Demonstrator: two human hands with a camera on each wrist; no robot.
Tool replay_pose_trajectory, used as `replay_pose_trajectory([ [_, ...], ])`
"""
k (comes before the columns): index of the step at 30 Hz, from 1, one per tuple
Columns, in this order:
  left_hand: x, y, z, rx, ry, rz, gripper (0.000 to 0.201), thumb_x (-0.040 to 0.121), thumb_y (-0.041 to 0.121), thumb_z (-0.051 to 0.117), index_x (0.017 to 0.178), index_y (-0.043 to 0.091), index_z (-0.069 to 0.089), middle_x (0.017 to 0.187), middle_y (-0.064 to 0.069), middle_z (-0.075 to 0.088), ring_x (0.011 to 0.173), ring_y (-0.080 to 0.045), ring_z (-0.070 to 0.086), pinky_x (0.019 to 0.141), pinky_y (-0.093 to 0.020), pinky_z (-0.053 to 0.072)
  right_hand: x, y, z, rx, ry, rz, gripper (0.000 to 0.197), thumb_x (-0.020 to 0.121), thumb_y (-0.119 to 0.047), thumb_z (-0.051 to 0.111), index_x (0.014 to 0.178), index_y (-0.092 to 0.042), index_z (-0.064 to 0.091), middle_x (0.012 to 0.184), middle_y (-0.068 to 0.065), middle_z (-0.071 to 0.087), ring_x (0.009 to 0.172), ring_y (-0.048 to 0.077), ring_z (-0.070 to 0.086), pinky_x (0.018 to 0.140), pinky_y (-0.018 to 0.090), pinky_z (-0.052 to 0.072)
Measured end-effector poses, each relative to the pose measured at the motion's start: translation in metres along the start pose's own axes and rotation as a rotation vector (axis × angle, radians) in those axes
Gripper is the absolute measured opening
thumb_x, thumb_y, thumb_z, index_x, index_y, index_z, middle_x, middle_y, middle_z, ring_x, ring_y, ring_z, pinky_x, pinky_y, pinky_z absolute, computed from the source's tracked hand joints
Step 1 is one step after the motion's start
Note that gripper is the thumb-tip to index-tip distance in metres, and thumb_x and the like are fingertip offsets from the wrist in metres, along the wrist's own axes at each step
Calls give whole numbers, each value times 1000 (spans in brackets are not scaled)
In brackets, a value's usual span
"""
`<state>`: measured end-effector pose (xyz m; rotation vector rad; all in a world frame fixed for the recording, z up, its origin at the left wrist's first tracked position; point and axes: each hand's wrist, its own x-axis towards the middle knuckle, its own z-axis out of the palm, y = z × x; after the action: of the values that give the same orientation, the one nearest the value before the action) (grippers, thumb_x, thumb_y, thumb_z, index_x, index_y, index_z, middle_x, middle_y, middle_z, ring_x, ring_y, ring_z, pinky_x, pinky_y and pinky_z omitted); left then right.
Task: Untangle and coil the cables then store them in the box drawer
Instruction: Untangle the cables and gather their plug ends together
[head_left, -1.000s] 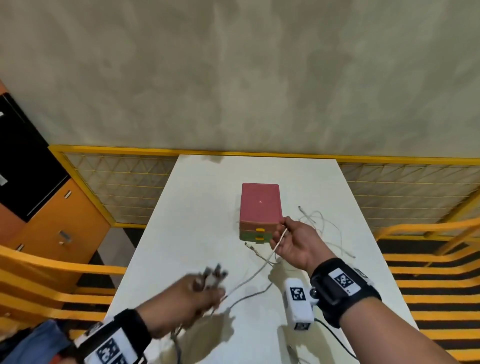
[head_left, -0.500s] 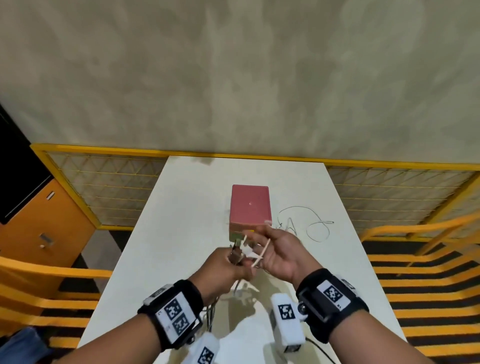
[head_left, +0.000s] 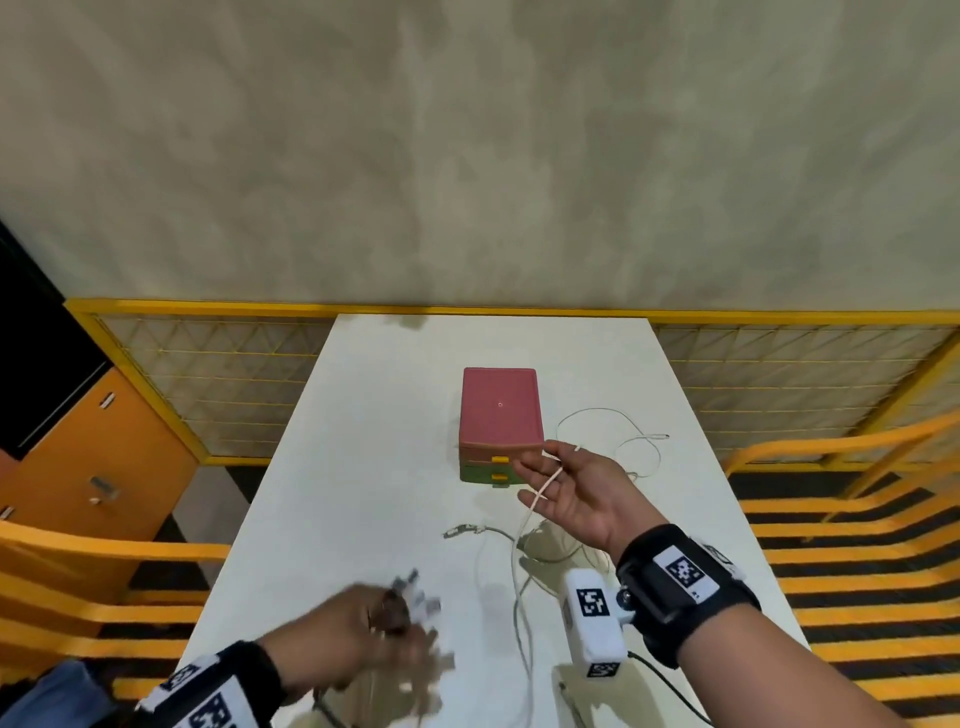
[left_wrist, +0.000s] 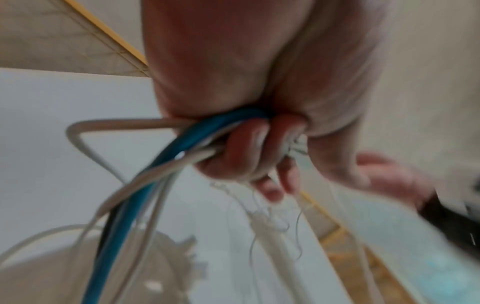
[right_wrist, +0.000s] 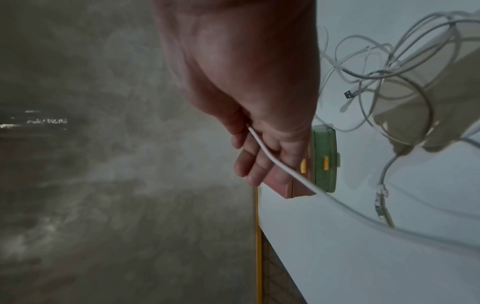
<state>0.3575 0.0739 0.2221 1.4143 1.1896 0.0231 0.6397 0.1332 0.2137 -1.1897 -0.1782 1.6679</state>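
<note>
The box drawer (head_left: 500, 415), red on top with a green lower drawer and yellow handles, stands mid-table with both drawers closed. My right hand (head_left: 571, 488) hovers just right of its front, fingers nearly straight, with a thin white cable (head_left: 543, 488) pinched by the thumb and running down to the table. The right wrist view shows that white cable (right_wrist: 267, 154) leaving the right hand (right_wrist: 249, 102) between the fingers. My left hand (head_left: 353, 644), blurred, is near the front left. Its fingers (left_wrist: 246, 154) curl round a cable bundle (left_wrist: 166, 160) of blue and white leads.
A loose white cable (head_left: 608, 415) loops on the white table (head_left: 363, 441) right of the box. A connector end (head_left: 460, 531) lies in front of it. A yellow mesh fence (head_left: 234, 384) stands behind the table and an orange cabinet (head_left: 88, 467) at the left.
Half a second ago both hands met in front of the box. The left hand has pulled back to the near left with the bundle, and the right hand's fingers have straightened.
</note>
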Motion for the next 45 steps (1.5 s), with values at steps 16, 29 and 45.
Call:
replay_pose_trajectory([
  [16, 68, 62, 33, -523, 306, 222, 19, 77, 0, 77, 78, 11, 61, 63, -1, 53, 43, -10, 38, 40, -17, 25, -22, 40, 37, -118, -183, 129, 21, 97, -18, 49, 113, -7, 56, 74, 7, 58, 60, 21, 59, 62, 37, 54],
  [29, 32, 11, 17, -196, 14, 69, 13, 77, 15, 81, 70, 20, 72, 69, 2, 62, 49, -9, 40, 46, -22, 23, -46, 24, -3, -407, -133, -5, 9, 96, -10, 58, 102, -11, 64, 88, 8, 71, 86, 22, 70, 70, 37, 57],
  [45, 13, 88, -29, -647, 229, 441, 33, 98, 29, 50, 89, 4, 70, 54, 3, 27, 41, -11, 27, 44, -24, 31, -62, 88, -60, -2053, -591, 282, 38, 83, -36, 62, 115, -18, 69, 121, 2, 70, 108, 22, 64, 93, 33, 48],
])
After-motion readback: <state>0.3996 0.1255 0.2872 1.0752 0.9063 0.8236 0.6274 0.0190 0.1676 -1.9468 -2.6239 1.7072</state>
